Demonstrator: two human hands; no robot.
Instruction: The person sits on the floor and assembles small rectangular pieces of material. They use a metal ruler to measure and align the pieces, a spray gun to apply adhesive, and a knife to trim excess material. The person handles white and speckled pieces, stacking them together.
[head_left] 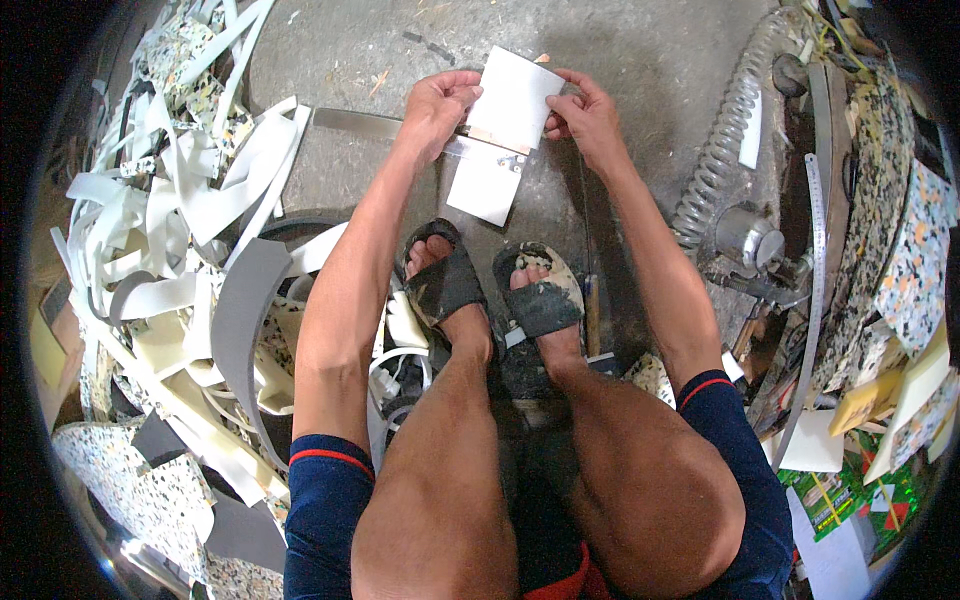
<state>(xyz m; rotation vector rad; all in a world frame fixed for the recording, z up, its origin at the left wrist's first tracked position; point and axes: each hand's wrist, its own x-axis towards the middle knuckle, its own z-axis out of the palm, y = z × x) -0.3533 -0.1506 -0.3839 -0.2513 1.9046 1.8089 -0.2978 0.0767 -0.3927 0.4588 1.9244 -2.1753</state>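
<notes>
Both my hands hold a white square foam sheet (516,97) above the floor. My left hand (436,112) is closed on its left edge, thumb in front. At the opposite edge, my right hand (590,115) pinches the sheet between thumb and fingers. A smaller-looking white foam piece (485,192) lies just below the held sheet, closer to my feet. A long flat metal blade (350,122) runs on the floor from the left and passes behind my left wrist. Between the two white pieces, a narrow transparent strip with dark marks (478,151) shows partly.
Foam offcuts and curled strips (160,270) heap up on the left. On the right are a coiled hose (722,130), a round metal fitting (750,240), a curved steel ruler (815,230) and speckled foam slabs (875,200). My sandalled feet (445,275) rest below the work.
</notes>
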